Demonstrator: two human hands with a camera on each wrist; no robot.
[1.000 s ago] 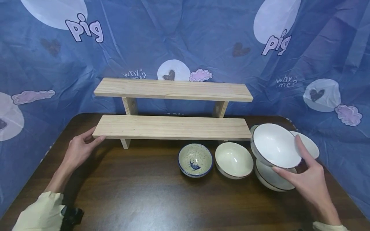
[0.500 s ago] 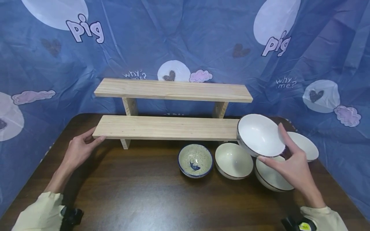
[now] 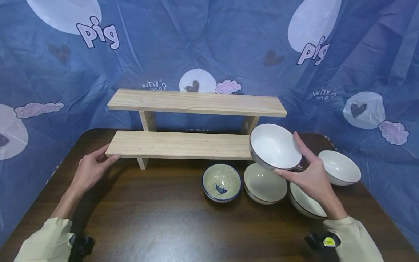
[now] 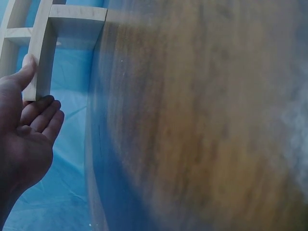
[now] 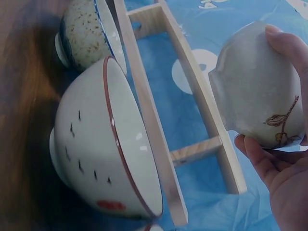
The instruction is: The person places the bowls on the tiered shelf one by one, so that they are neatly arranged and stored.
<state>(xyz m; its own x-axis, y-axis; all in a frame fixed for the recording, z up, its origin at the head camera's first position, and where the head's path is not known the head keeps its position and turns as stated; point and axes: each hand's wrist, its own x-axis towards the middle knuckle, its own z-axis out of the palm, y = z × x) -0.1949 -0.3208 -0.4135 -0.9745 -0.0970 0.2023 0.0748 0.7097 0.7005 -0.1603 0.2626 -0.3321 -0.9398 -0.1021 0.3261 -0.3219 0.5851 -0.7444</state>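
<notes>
My left hand [image 3: 90,169] grips the left end of the lower board of a two-tier wooden shelf [image 3: 176,145]. In the left wrist view the thumb lies along one face of the board, with the fingers curled at its end. My right hand [image 3: 311,178] holds a white bowl [image 3: 275,145] by its side, thumb at the near rim. The bowl is tilted and overlaps the right end of the lower board. A brown twig pattern shows on the outside of this bowl [image 5: 260,86] in the right wrist view.
On the brown table [image 3: 157,218] stand a speckled bowl [image 3: 221,182] with a blue fish, a cream bowl [image 3: 265,183] and another pale bowl [image 3: 304,200], partly behind my right hand. A further white bowl [image 3: 340,167] sits at the right. A blue printed cloth [image 3: 209,43] hangs behind.
My right hand has carried the white bowl leftward and slightly up, from over the right-hand bowls to the lower board's right end. My left hand has stayed on the shelf.
</notes>
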